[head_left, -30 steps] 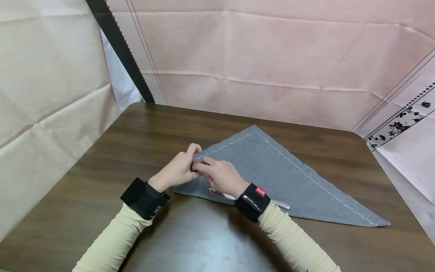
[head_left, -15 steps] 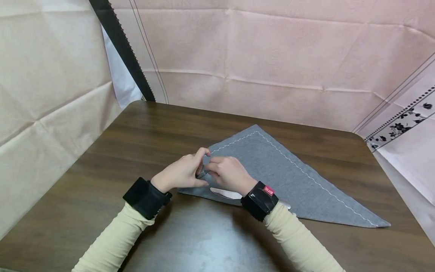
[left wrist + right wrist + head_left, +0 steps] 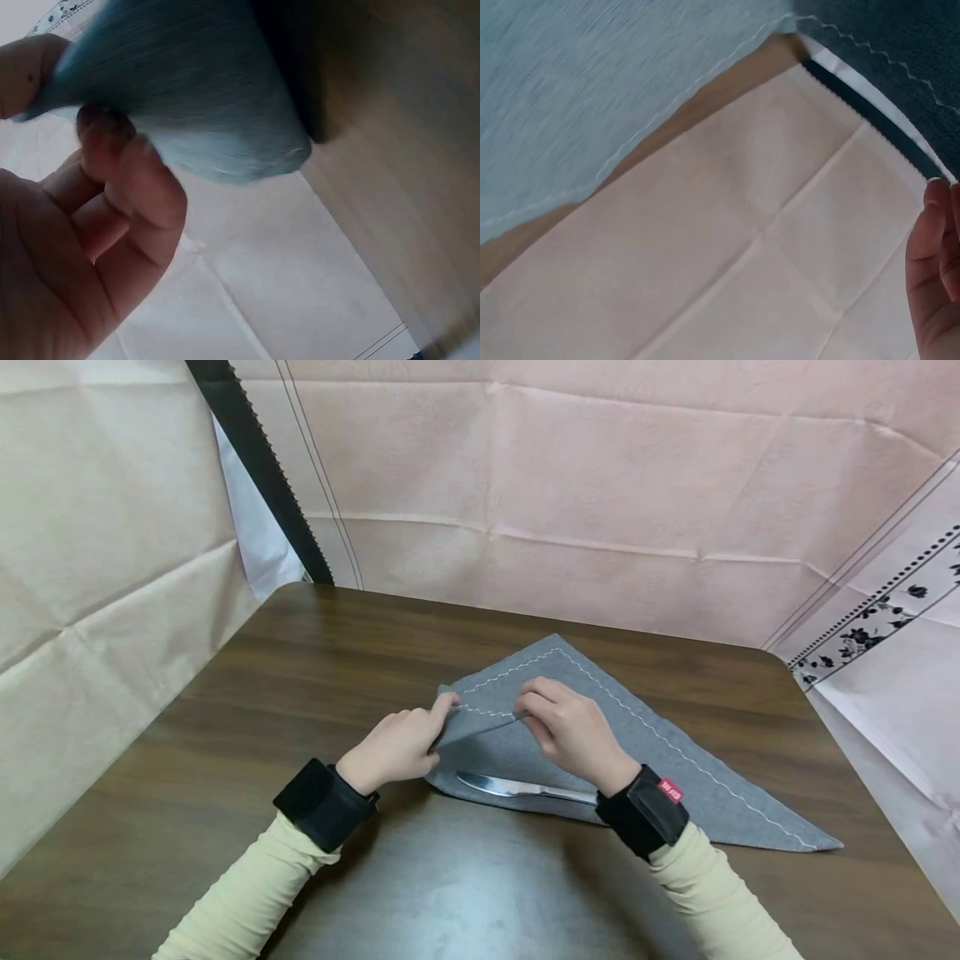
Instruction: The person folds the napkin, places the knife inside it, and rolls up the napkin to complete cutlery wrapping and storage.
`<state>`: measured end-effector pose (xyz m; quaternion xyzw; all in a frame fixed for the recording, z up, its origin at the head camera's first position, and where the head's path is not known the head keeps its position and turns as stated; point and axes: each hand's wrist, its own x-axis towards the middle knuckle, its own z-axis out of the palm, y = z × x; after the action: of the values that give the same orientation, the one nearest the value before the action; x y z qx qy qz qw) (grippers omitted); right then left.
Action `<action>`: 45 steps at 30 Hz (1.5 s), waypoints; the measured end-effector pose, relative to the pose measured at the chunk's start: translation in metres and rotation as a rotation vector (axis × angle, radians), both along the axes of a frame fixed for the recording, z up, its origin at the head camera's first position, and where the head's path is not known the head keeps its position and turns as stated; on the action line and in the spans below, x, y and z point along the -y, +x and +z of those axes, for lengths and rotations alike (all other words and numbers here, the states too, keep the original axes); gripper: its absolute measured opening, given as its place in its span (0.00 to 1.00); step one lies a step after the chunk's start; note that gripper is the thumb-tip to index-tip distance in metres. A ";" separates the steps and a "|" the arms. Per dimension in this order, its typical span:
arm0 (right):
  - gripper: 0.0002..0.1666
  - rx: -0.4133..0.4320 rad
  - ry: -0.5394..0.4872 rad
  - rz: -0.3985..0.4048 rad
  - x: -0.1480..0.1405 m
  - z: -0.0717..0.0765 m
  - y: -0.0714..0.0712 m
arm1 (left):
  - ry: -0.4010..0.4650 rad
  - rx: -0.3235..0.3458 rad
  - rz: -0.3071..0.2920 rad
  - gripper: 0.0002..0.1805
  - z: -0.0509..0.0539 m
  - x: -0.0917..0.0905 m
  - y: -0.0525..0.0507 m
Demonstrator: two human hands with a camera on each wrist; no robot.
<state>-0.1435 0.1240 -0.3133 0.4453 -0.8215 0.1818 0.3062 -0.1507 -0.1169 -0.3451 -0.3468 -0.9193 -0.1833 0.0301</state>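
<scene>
A grey cloth napkin [image 3: 675, 777] with white stitching lies folded in a triangle on the brown table [image 3: 225, 760]. Its left corner is lifted and turned over toward the right. My right hand [image 3: 573, 727] pinches that corner between thumb and fingers, also seen by the right hand's fingertips [image 3: 928, 217] in the right wrist view. At the fold on the left, my left hand [image 3: 401, 743] holds the cloth, its index finger along the edge. Its other fingers [image 3: 150, 180] curl beneath in the left wrist view. A table knife [image 3: 510, 787] lies on the napkin near its front edge, its handle end hidden by the right wrist.
Pale pink sheeting [image 3: 600, 510] hangs behind the table, and more pale sheeting [image 3: 112, 568] hangs at the left. A black strip [image 3: 262, 468] runs down at the back left. Each wrist wears a black band [image 3: 326, 806].
My right hand has moved right, drawing the napkin's left corner over with it. My left hand stays at the left edge, its index finger now straighter. More of the knife blade shows.
</scene>
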 end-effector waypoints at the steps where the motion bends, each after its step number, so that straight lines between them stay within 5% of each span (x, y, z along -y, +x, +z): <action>1: 0.09 -0.002 -0.005 -0.003 -0.005 0.001 0.000 | 0.001 0.007 -0.004 0.34 -0.001 0.000 0.000; 11: 0.14 -0.007 -0.008 -0.081 -0.052 -0.006 0.015 | -0.043 0.060 -0.036 0.35 -0.011 -0.009 0.000; 18: 0.16 0.038 0.033 -0.137 -0.079 -0.021 0.026 | -0.090 0.100 -0.081 0.22 -0.018 -0.014 0.002; 24: 0.05 0.046 0.046 -0.134 -0.096 -0.033 0.033 | -0.114 0.083 -0.157 0.13 -0.022 -0.019 0.005; 28: 0.22 0.052 0.058 -0.143 -0.107 -0.040 0.038 | -0.122 0.069 -0.193 0.10 -0.025 -0.021 0.006; 36: 0.07 0.076 0.121 -0.150 -0.116 -0.060 0.046 | -0.116 0.083 -0.239 0.04 -0.025 -0.022 0.008; 45: 0.11 0.058 0.269 -0.130 -0.115 -0.075 0.053 | -0.118 0.108 -0.246 0.04 -0.026 -0.021 0.008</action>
<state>-0.0901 0.2392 -0.3886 0.4230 -0.8740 0.0627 0.2307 -0.1428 -0.0963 -0.3713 -0.4477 -0.8793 -0.1498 -0.0625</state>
